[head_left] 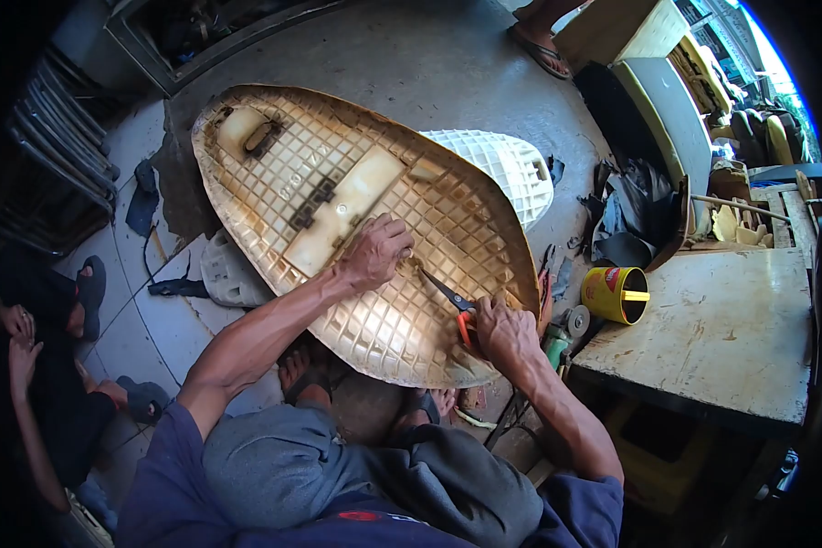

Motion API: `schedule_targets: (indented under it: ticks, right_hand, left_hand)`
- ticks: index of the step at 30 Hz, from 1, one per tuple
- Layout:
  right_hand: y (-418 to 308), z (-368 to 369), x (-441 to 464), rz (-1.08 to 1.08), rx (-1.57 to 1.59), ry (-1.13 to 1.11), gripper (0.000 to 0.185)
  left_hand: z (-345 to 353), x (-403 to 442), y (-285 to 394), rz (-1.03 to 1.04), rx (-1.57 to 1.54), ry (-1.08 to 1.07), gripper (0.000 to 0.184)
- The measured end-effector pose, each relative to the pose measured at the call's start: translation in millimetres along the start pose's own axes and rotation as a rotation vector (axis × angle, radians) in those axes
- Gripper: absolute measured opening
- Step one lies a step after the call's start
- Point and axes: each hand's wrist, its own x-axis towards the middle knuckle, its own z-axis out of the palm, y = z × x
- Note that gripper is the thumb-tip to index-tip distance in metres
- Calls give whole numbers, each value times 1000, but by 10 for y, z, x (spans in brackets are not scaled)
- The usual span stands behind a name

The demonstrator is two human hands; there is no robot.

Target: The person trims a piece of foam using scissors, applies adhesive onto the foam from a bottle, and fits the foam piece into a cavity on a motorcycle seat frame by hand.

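My right grip (484,312) is closed on orange-handled, dark-bladed scissors (458,299), the yellowed, ribbed plastic shell (452,228) spreading towards ten o'clock; my left grip's (405,248) closure I can't tell.

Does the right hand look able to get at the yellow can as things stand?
Probably yes: the yellow can sits close by, nothing covering it. But the right hand holds orange-handled scissors, so it would likely need to free its grip first.
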Motion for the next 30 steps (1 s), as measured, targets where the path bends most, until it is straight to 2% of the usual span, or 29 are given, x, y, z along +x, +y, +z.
schedule_targets:
  ticks: [3, 5, 7, 10, 11, 13, 15, 17, 21, 23, 24, 26, 30]
  right_hand:
    - [-9, -75, 112, 18, -62, -18, 26]
    - [33, -57, 152, -122, -72, 164, 23]
    - [58, 1, 179, -86, -92, 118, 22]
    - [24, -79, 213, -31, -106, 34, 21]
    - [0, -126, 220, -9, -102, -4, 21]
    - [-18, -163, 234, -3, -102, -19, 20]
    - [-25, -184, 216, -1, -102, -33, 20]
    - [-20, -205, 233, -31, -136, -44, 19]
    - [-11, -190, 236, -49, -163, -38, 18]
    - [4, -163, 242, -67, -172, 11, 17]
    - [-7, -168, 246, -65, -175, 12, 17]
    - [-51, -172, 260, -41, -176, -24, 19]
    - [-91, -270, 268, -38, -187, -91, 21]
  left_hand:
    - [-94, 20, 62, -52, -82, 0, 6]
    - [-153, 75, 31, -75, -118, 65, 7]
    - [-140, 54, -2, -108, -160, 132, 7]
    - [-75, -47, -43, 120, 6, -75, 10]
    - [-52, -72, -50, 118, 4, -76, 10]
    - [-85, -52, 30, 162, 135, -258, 9]
    - [-30, -26, 5, 160, 167, -243, 12]
    - [-108, 88, 88, 109, 271, -440, 10]
    - [59, 33, -3, 142, 321, -381, 9]
    - [161, -19, -89, 195, 333, -241, 10]
    - [119, 14, -57, 197, 331, -238, 10]
    - [12, 62, -13, 149, 261, -393, 10]
    - [-47, 94, -10, 114, 243, -486, 9]
